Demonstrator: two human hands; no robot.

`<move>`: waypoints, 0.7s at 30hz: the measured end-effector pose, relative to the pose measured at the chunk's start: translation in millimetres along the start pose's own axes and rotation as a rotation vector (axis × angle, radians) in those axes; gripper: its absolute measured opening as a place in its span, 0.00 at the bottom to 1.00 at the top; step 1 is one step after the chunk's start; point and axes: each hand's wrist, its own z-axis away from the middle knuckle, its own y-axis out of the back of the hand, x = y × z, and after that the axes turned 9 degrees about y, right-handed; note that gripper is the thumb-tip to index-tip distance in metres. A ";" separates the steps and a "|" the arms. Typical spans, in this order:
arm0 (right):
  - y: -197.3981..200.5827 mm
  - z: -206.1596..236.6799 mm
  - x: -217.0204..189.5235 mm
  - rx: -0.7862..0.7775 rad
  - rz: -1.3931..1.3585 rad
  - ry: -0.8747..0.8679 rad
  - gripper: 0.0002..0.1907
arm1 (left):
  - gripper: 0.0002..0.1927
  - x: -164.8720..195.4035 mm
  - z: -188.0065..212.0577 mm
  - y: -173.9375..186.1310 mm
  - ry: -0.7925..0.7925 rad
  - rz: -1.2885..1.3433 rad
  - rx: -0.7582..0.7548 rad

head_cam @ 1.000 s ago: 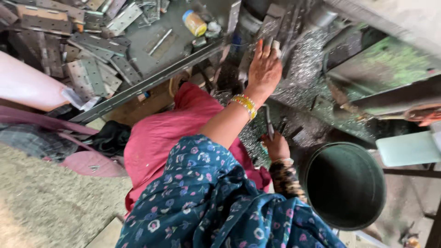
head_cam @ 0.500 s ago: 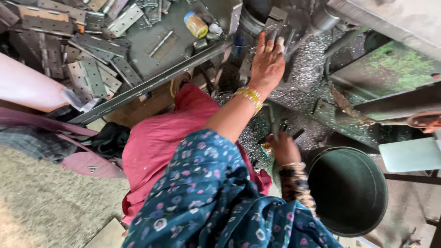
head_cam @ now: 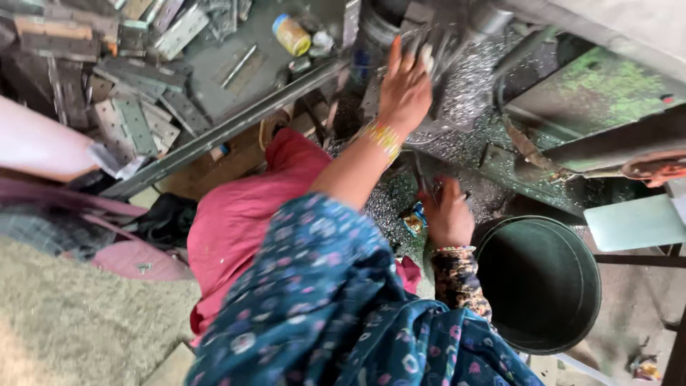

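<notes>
Clearly you are mid-work at the machine [head_cam: 572,107], not finished; metal shavings [head_cam: 464,86] lie thick over its bed, flat hinge plates [head_cam: 136,121] sit heaped at the far left of the workbench [head_cam: 214,136], and the dark round bucket [head_cam: 539,282] by your right knee looks empty as far as its shadowed inside shows. Your left hand [head_cam: 404,89] reaches up with fingers spread and released, resting against the machine's upper part; your right hand [head_cam: 449,214] is lower, curled among the shavings just beside the bucket; whether it grasps anything you cannot tell from this view.
</notes>
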 end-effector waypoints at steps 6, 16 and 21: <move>46.0 -7.6 -51.1 0.153 -0.212 0.044 0.15 | 0.15 -48.0 90.9 61.2 -0.290 0.117 -0.115; 37.5 -13.0 -37.1 0.183 -0.223 0.135 0.14 | 0.04 43.1 18.7 38.6 0.015 0.010 0.028; 41.4 -7.1 -45.9 0.065 -0.312 -0.081 0.17 | 0.14 7.6 48.4 49.0 0.115 0.178 -0.094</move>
